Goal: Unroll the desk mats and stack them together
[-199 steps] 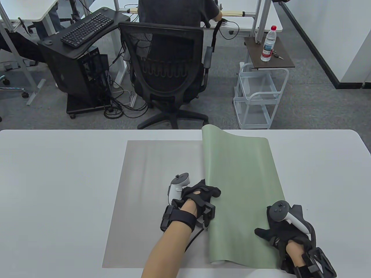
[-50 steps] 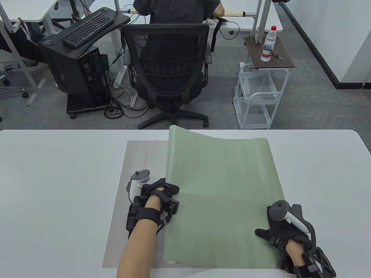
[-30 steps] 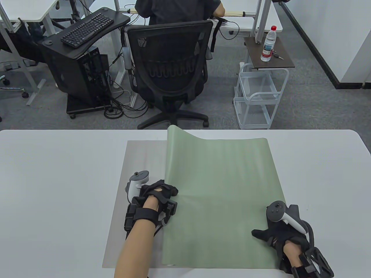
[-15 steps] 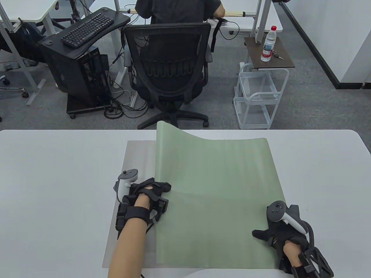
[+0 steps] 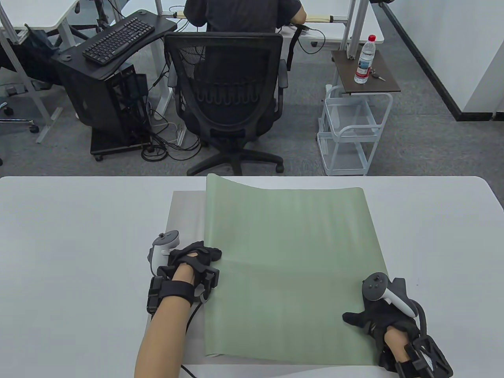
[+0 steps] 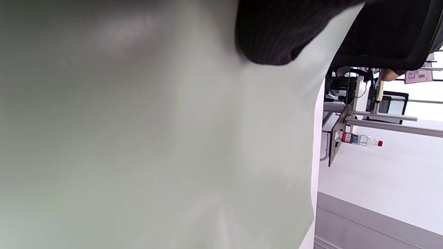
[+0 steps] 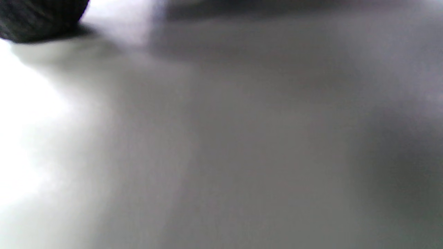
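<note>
L grip (image 5: 197, 256) curled, R grip (image 5: 374, 321) flat

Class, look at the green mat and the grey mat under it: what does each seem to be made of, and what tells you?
Green mat: probably soft vinyl or faux leather, matte; its far left corner curls up without creasing. Grey mat: likely similar sheet, matte with a faint sheen, lying flat on the table.
</note>
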The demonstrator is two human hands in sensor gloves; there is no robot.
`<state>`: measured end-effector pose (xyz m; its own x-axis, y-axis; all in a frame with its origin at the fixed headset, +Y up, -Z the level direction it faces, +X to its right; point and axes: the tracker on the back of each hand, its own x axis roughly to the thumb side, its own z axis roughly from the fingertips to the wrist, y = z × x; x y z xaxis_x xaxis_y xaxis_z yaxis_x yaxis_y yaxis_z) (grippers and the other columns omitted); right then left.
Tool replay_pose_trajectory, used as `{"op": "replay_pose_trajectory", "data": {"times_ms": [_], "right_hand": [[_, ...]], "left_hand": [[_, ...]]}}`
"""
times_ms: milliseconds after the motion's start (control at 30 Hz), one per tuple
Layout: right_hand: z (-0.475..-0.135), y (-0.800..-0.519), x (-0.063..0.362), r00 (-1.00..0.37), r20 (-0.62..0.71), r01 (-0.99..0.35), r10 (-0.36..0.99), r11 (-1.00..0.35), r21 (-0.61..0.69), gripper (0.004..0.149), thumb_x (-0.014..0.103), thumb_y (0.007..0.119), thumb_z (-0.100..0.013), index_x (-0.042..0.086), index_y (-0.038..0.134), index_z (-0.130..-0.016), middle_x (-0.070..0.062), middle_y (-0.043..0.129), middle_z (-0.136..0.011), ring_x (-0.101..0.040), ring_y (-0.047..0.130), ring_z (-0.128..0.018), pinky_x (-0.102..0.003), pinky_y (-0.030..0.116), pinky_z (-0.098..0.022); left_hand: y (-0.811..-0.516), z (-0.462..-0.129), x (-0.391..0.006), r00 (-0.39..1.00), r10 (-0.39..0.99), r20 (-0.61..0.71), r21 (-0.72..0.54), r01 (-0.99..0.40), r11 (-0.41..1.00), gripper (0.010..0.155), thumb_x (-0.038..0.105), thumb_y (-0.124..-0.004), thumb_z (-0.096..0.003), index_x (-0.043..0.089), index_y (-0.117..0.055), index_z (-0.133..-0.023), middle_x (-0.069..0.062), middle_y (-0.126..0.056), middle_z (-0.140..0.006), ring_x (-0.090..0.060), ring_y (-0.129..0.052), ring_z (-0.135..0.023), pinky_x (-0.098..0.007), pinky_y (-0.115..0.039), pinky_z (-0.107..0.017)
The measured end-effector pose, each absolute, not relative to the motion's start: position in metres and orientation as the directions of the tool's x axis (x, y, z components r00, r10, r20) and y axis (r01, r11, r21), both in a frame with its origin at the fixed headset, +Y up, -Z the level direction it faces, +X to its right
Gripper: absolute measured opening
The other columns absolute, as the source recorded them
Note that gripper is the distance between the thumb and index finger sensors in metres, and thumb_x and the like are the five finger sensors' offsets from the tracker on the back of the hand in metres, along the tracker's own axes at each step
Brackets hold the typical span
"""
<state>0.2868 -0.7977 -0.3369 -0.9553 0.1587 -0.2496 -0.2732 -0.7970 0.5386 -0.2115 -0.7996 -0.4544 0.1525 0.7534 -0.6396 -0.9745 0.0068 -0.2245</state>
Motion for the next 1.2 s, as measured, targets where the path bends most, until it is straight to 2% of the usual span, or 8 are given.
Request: {"op": "replay_pose_trajectory", "data": {"times_ms": [200,333,400,533,633,767,933,1200], "right_hand": [[-0.337,-0.797,0.287,-0.955,-0.251,-0.273,0.157,-0.795,0.542,0.105,0.067,0.068,-0.035,0.02,0.002,-0.101,-0.012,-0.01,-0.105,-0.045,-0.006,-0.096,-0.062,0.014,-0.069],[-0.337,-0.797,0.287,-0.955,-0.252,-0.273,0.157,-0.795,0.542,0.105,0.067,0.069,-0.035,0.02,0.002,-0.101,-0.012,-0.01,-0.105,-0.045,-0.006,-0.096,-0.062,0.014,-0.069],[-0.338,-0.797,0.287,-0.954,-0.252,-0.276,0.16,-0.794,0.542,0.105,0.067,0.069,-0.036,0.02,0.002,-0.101,-0.012,-0.01,-0.105,-0.045,-0.006,-0.096,-0.062,0.014,-0.069],[-0.338,-0.796,0.287,-0.952,-0.244,-0.288,0.182,-0.802,0.523,0.106,0.066,0.073,-0.036,0.019,0.006,-0.102,-0.014,-0.007,-0.106,-0.047,-0.003,-0.096,-0.064,0.016,-0.069],[-0.339,-0.797,0.286,-0.954,-0.23,-0.288,0.193,-0.801,0.525,0.107,0.071,0.068,-0.035,0.017,0.005,-0.102,-0.016,-0.007,-0.106,-0.049,-0.004,-0.095,-0.066,0.016,-0.068],[-0.339,-0.798,0.285,-0.959,-0.23,-0.264,0.163,-0.805,0.531,0.108,0.07,0.07,-0.035,0.017,0.003,-0.101,-0.017,-0.009,-0.105,-0.049,-0.005,-0.095,-0.066,0.015,-0.068],[-0.339,-0.798,0.284,-0.958,-0.236,-0.266,0.16,-0.8,0.537,0.108,0.069,0.07,-0.034,0.017,0.003,-0.101,-0.017,-0.009,-0.104,-0.049,-0.005,-0.095,-0.066,0.015,-0.068],[-0.339,-0.797,0.284,-0.958,-0.239,-0.265,0.156,-0.798,0.541,0.108,0.069,0.071,-0.034,0.016,0.003,-0.101,-0.017,-0.009,-0.104,-0.049,-0.005,-0.095,-0.066,0.015,-0.068]], "left_hand": [[-0.795,-0.457,-0.217,0.193,0.759,-0.622,-0.261,-0.965,0.032,0.06,0.033,-0.091,-0.0433,0.022,-0.053,-0.088,-0.002,-0.074,-0.087,-0.02,-0.104,-0.06,-0.036,-0.098,-0.043],[-0.792,-0.456,-0.217,0.188,0.775,-0.603,-0.266,-0.964,0.026,0.064,0.025,-0.085,-0.0436,0.017,-0.042,-0.091,-0.009,-0.073,-0.094,-0.024,-0.107,-0.065,-0.039,-0.098,-0.045],[-0.792,-0.455,-0.218,0.169,0.781,-0.602,-0.254,-0.967,0.013,0.069,0.022,-0.081,-0.0439,0.016,-0.035,-0.095,-0.004,-0.076,-0.093,-0.026,-0.105,-0.067,-0.043,-0.095,-0.048],[-0.792,-0.454,-0.214,0.227,0.769,-0.597,-0.259,-0.962,0.083,0.073,0.021,-0.079,-0.0449,0.018,-0.031,-0.099,-0.004,-0.075,-0.093,-0.026,-0.102,-0.068,-0.044,-0.091,-0.05],[-0.79,-0.454,-0.212,0.265,0.753,-0.603,-0.264,-0.956,0.125,0.073,0.021,-0.079,-0.045,0.018,-0.029,-0.099,-0.006,-0.074,-0.094,-0.026,-0.101,-0.068,-0.045,-0.09,-0.05],[-0.79,-0.451,-0.216,0.216,0.755,-0.619,-0.234,-0.968,0.086,0.075,0.023,-0.08,-0.0461,0.017,-0.028,-0.1,-0.005,-0.072,-0.094,-0.026,-0.099,-0.068,-0.046,-0.088,-0.051],[-0.791,-0.45,-0.23,0.192,0.745,-0.639,-0.171,-0.98,0.106,0.073,0.028,-0.079,-0.0463,0.015,-0.031,-0.1,-0.008,-0.067,-0.095,-0.026,-0.095,-0.068,-0.047,-0.087,-0.051],[-0.784,-0.457,-0.24,0.272,0.709,-0.65,-0.187,-0.962,0.197,0.061,0.034,-0.087,-0.0434,0.021,-0.051,-0.09,-0.001,-0.075,-0.086,-0.019,-0.103,-0.056,-0.037,-0.096,-0.042]]}}
